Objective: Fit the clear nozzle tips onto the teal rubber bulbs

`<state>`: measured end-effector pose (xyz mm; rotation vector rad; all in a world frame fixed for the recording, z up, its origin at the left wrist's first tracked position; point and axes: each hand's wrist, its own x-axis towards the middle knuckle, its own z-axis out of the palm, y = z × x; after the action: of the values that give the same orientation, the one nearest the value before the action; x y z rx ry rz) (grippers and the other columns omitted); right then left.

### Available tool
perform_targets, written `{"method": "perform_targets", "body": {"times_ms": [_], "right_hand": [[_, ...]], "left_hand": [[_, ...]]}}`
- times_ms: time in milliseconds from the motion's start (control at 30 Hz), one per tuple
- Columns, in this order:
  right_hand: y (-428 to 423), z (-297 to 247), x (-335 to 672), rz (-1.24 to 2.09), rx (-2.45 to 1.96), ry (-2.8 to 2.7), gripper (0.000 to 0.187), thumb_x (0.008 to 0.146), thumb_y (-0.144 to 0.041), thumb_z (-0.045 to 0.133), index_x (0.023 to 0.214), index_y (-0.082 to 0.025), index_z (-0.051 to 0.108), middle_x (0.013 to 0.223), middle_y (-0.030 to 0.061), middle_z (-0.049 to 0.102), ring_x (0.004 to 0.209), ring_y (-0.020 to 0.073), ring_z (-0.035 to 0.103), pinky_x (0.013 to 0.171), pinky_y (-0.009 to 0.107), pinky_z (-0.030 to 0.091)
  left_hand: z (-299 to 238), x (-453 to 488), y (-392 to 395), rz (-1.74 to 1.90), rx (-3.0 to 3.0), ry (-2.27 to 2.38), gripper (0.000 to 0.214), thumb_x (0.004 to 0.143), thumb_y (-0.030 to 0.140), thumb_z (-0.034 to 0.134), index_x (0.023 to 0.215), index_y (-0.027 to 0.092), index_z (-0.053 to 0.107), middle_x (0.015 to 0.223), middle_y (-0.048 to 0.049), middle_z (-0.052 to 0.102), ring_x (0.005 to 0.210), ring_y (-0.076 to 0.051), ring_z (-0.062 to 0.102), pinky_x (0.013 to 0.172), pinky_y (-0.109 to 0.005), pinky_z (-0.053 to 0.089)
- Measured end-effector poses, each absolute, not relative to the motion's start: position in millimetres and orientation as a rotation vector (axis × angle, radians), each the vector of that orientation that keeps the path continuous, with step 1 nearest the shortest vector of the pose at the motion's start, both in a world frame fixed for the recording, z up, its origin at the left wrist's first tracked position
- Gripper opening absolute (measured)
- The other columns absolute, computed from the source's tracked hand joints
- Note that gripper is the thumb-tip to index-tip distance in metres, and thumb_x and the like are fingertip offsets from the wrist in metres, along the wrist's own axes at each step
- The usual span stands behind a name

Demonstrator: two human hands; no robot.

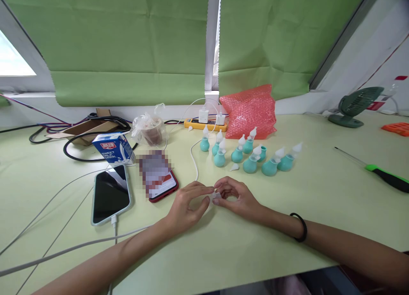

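Note:
My left hand [188, 203] and my right hand [238, 197] meet above the table, fingertips together around a small translucent white piece [217, 196], similar to the nozzle tips nearby. My right thumb and index finger pinch it. My left thumb and fingers close in at its left side, and the fingertips hide part of it. Just beyond stand several teal squeeze bulbs [250, 164], most with clear pointed nozzle tips fitted, some leaning. One teal bulb [262, 153] has an open top. A loose nozzle tip [234, 167] lies on the table in front of them.
Left of my hands lie a red-cased phone [164, 192] and a phone on a cable [111, 195]. Behind are a milk carton [114, 149], a bagged cup [151, 131], a yellow power strip [191, 124] and a pink bubble-wrap bag [251, 114]. A screwdriver [386, 177] and green fan [349, 105] sit right.

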<state>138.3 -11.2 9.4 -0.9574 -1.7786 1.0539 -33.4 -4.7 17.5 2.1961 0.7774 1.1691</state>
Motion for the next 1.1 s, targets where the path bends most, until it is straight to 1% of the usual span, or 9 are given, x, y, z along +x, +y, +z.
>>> {"method": "perform_targets", "body": {"times_ms": [67, 200, 367, 567, 667, 800, 967, 1100], "right_hand": [[-11.2, 9.0, 138.6, 1.058, -0.948, -1.786, 0.023, 0.069, -0.026, 0.060, 0.087, -0.019, 0.047, 0.068, -0.0017, 0.058, 0.063, 0.0101, 0.054, 0.061, 0.024, 0.047], [-11.5, 7.6, 139.8, 1.037, -0.955, -1.765, 0.021, 0.069, -0.027, 0.060, 0.085, -0.019, 0.048, 0.070, -0.0009, 0.059, 0.065, 0.0104, 0.055, 0.061, 0.024, 0.048], [-12.0, 6.5, 141.3, 0.999, -0.961, -1.758, 0.020, 0.069, -0.026, 0.061, 0.084, -0.020, 0.049, 0.072, -0.0006, 0.060, 0.068, 0.0111, 0.057, 0.063, 0.024, 0.049], [-12.2, 5.9, 141.8, 0.956, -0.965, -1.777, 0.020, 0.071, -0.026, 0.059, 0.085, -0.020, 0.048, 0.072, -0.0007, 0.059, 0.064, 0.0103, 0.056, 0.061, 0.023, 0.049], [-11.9, 5.6, 141.3, 0.836, -0.938, -1.813, 0.023, 0.068, -0.026, 0.062, 0.086, -0.020, 0.048, 0.072, 0.0000, 0.058, 0.065, 0.0110, 0.056, 0.059, 0.024, 0.049], [-10.5, 5.2, 141.8, 0.561, -0.857, -1.904, 0.016, 0.067, -0.021, 0.063, 0.079, -0.019, 0.053, 0.070, 0.0010, 0.058, 0.062, 0.0112, 0.054, 0.059, 0.026, 0.048], [-9.9, 5.3, 142.2, 0.362, -0.622, -1.960, 0.015, 0.068, -0.014, 0.061, 0.079, -0.020, 0.052, 0.076, 0.0026, 0.060, 0.068, 0.0125, 0.056, 0.059, 0.025, 0.048], [-12.4, 7.3, 141.2, 0.269, -0.542, -2.011, 0.014, 0.069, -0.012, 0.059, 0.077, -0.021, 0.051, 0.074, 0.0039, 0.060, 0.069, 0.0131, 0.057, 0.059, 0.025, 0.049]], "left_hand": [[18.6, -33.3, -6.1, 1.147, 2.235, 0.784, 0.024, 0.070, 0.010, 0.049, 0.091, 0.013, 0.061, 0.082, -0.0086, 0.064, 0.075, -0.016, 0.057, 0.066, -0.028, 0.047], [19.0, -33.0, -7.8, 1.093, 2.304, 0.780, 0.030, 0.066, 0.014, 0.052, 0.096, 0.011, 0.058, 0.081, -0.0095, 0.061, 0.075, -0.017, 0.056, 0.065, -0.028, 0.047], [15.4, -32.0, -6.2, 1.071, 2.339, 0.806, 0.029, 0.067, 0.014, 0.050, 0.095, 0.015, 0.057, 0.082, -0.0080, 0.060, 0.076, -0.016, 0.056, 0.066, -0.027, 0.047], [17.6, -33.2, -8.7, 1.021, 2.312, 0.795, 0.033, 0.067, 0.014, 0.049, 0.100, 0.014, 0.054, 0.083, -0.0082, 0.060, 0.076, -0.016, 0.055, 0.067, -0.028, 0.046], [22.3, -35.4, -10.2, 0.947, 2.136, 0.838, 0.033, 0.070, 0.016, 0.049, 0.103, 0.013, 0.052, 0.088, -0.0081, 0.061, 0.080, -0.016, 0.056, 0.069, -0.027, 0.046], [25.1, -36.2, -8.8, 0.831, 1.806, 0.859, 0.031, 0.076, 0.026, 0.049, 0.104, 0.014, 0.051, 0.090, -0.0077, 0.061, 0.081, -0.017, 0.057, 0.068, -0.026, 0.047], [21.0, -33.1, -5.6, 0.720, 1.650, 0.800, 0.042, 0.068, 0.030, 0.060, 0.105, 0.010, 0.053, 0.089, -0.0094, 0.062, 0.078, -0.018, 0.057, 0.068, -0.028, 0.047], [18.2, -31.6, -2.9, 0.729, 1.517, 0.744, 0.039, 0.063, 0.027, 0.065, 0.097, 0.010, 0.057, 0.086, -0.0087, 0.063, 0.074, -0.018, 0.058, 0.064, -0.028, 0.047]]}}
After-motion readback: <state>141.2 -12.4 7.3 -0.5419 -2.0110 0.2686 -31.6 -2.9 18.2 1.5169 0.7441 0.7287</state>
